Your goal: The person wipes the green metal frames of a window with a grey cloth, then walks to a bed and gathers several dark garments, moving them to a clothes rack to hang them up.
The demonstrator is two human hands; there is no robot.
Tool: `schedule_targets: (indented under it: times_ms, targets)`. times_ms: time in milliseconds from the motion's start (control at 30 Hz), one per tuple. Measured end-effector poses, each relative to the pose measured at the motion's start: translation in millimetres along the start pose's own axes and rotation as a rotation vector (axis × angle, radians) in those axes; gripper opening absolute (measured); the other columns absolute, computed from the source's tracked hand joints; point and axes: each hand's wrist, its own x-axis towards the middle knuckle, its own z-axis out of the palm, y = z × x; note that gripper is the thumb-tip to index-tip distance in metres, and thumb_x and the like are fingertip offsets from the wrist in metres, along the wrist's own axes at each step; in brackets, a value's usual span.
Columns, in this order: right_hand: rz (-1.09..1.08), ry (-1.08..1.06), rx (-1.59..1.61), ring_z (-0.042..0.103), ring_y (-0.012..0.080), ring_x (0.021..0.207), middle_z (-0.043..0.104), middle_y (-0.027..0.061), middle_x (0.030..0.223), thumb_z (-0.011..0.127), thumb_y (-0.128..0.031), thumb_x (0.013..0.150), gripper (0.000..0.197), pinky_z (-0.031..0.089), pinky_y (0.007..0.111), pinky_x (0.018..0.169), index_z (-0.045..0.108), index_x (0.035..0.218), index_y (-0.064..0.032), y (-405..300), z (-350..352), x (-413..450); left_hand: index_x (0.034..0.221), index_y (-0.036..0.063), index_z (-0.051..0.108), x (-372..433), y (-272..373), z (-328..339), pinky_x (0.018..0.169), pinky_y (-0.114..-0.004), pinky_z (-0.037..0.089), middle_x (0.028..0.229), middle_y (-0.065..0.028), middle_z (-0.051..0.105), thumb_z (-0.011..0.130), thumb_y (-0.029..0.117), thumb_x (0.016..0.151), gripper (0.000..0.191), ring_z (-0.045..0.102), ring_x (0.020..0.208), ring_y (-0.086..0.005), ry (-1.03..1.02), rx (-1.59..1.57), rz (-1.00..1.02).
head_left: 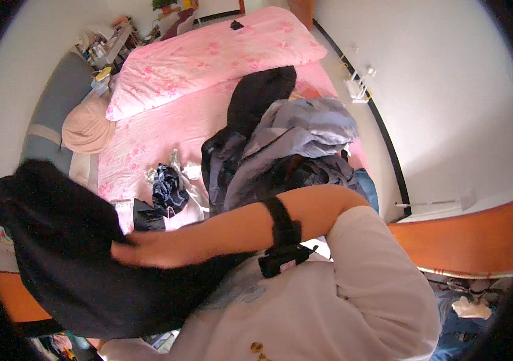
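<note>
Across my body reaches my right arm, with a black strap and small black device (284, 261) on the forearm. My right hand (141, 248) lies against a large black garment (103, 289) at the left; its fingertips are hidden by the cloth, so its hold cannot be told. The garment spreads over my front and towards the lower left. My left hand is out of view; only a bit of that arm shows at the bottom left. Beyond my arm, on the bed, a heap holds a shiny grey garment (306, 126) and dark clothes (261, 99).
A pink floral quilt (220, 49) lies folded on the bed's far part. Small dark and white clothes (170, 189) lie nearer. A beige round cushion (88, 125) rests by the grey headboard (60, 99). A white router (356, 90) sits by the right wall, and an orange wooden surface (459, 239) is at right.
</note>
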Motion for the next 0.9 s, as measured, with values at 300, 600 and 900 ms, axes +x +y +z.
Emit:
schedule_targets:
  times_ms: [300,600,900]
  targets:
    - [0.306,-0.122,-0.663,0.052,0.0282,0.111,0.056,0.0181,0.119,0.041,-0.05,0.092,0.061,0.039,0.036,0.097,0.045,0.127,0.0,43.7,-46.6,20.9,0.134,0.0043,0.041,-40.4,-21.4,-29.9,0.103,-0.036,0.033,0.129,-0.0116,0.05,0.045,0.034,0.097,0.048,0.046,0.121,-0.0218,0.023,0.145,-0.289]
    - [0.081,1.198,-1.476,0.056,0.031,0.104,0.062,0.0176,0.109,0.044,-0.041,0.093,0.046,0.042,0.037,0.093,0.056,0.117,-0.0035,-181.2,-387.2,-115.6,0.134,0.0078,0.044,-176.7,-66.8,-89.0,0.093,-0.029,0.041,0.121,-0.0084,0.056,0.052,0.044,0.093,0.055,0.054,0.107,-0.0155,0.487,-0.057,-0.799]
    - [0.825,1.007,-1.65,0.056,0.0412,0.104,0.059,0.0265,0.11,0.048,-0.047,0.088,0.054,0.042,0.043,0.094,0.06,0.113,-0.0003,38.1,-515.0,-288.1,0.133,0.0099,0.045,-240.4,-142.9,-49.0,0.099,-0.037,0.035,0.119,-0.0086,0.057,0.057,0.044,0.089,0.056,0.052,0.111,-0.0213,0.59,-0.421,-1.05]
